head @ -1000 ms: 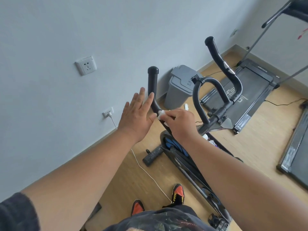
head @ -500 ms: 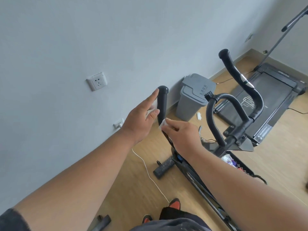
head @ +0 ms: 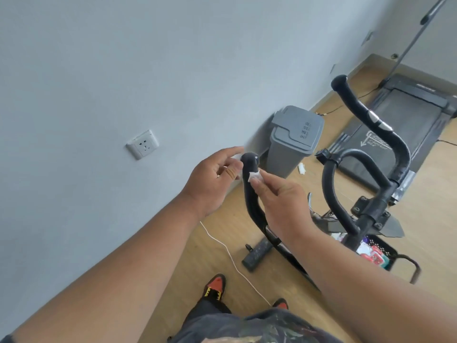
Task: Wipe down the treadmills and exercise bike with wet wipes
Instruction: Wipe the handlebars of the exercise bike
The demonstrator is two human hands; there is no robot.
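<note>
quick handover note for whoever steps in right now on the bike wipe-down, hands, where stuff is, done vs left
Right hand: pinching a small wet wipe against the near handlebar grip, just below its tip.
Left hand: open beside that grip's tip, holding nothing.
Exercise bike: far handlebar and centre loop bar are not being touched.
Treadmill lies behind, near the grey bin.
Done: cannot tell beyond the near grip being wiped.
Left: finish this grip, other bars, frame, treadmills.

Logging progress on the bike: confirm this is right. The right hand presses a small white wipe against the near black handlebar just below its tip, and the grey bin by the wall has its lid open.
One thing is wrong: the grey bin by the wall has its lid shut, as the head view shows. The rest stands: the right hand presses the small white wipe against the near black handlebar just below its tip.
</note>
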